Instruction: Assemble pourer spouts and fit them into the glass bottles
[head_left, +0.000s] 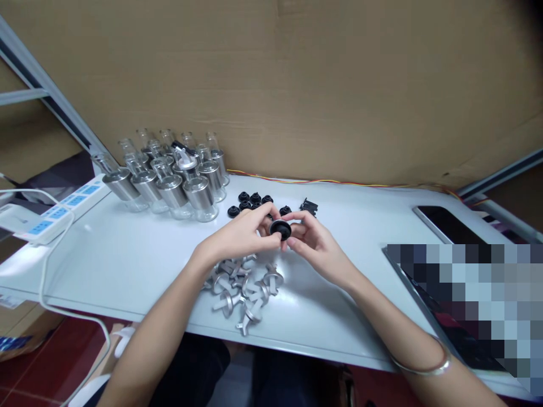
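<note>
Head view: looking down on a pale surface and finding glass bottles upright at its far left, serving as landmark. Crowding close together, so probably risking a chain topple if bumped by a careless reach. Bearing a silver pourer on one, possibly making that one top-heavy.

Seeing a white power strip just left of the bottles, trailing a pale cable past the near edge; possibly risking a tug on the strip if snagged by the left forearm.

Holding a round black piece with a pale rim in the left hand and right hand, right of the bottles and nearer the camera. Setting the fingers of both narrow about that rim, gripping mostly at the tips, so likely risking a slip or a tilt if pressing off-centre.

Noticing silver spouts heaped nearer than the bottles and to their right; probably risking a spill over the edge if swept by that forearm.

Noticing smaller black stoppers just right of the bottles, partly hidden behind the left hand; possibly rolling if nudged by knuckles.

Making out thin black pieces farther right of the bottles, too small to tell singly; perhaps scattering if brushed.
</note>
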### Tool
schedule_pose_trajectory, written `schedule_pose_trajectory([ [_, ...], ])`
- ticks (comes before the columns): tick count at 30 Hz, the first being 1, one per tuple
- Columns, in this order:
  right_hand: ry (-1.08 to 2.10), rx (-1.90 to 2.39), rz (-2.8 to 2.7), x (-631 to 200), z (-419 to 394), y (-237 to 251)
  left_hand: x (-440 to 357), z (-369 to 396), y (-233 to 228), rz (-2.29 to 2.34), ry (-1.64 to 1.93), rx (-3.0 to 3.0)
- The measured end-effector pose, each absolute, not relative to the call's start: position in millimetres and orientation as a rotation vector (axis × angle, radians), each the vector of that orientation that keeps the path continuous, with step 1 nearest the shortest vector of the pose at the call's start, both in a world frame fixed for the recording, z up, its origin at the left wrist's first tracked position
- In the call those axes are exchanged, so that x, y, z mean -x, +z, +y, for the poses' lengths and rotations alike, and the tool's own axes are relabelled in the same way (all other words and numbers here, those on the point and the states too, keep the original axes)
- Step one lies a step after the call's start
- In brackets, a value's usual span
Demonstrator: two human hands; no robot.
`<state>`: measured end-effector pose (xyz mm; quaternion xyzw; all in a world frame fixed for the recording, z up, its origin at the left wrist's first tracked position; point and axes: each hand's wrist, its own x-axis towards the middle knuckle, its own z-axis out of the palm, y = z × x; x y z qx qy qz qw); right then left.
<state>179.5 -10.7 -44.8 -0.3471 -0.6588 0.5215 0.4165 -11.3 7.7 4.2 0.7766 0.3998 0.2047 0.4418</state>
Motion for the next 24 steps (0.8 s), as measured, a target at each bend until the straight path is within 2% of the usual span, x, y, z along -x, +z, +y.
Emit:
schedule_pose_trajectory([
  [24, 1.078, 0.927, -1.729, -177.3, -14.8, -40.2, 6.9, 5.8, 8.1, 0.97, 0.458, -2.049],
])
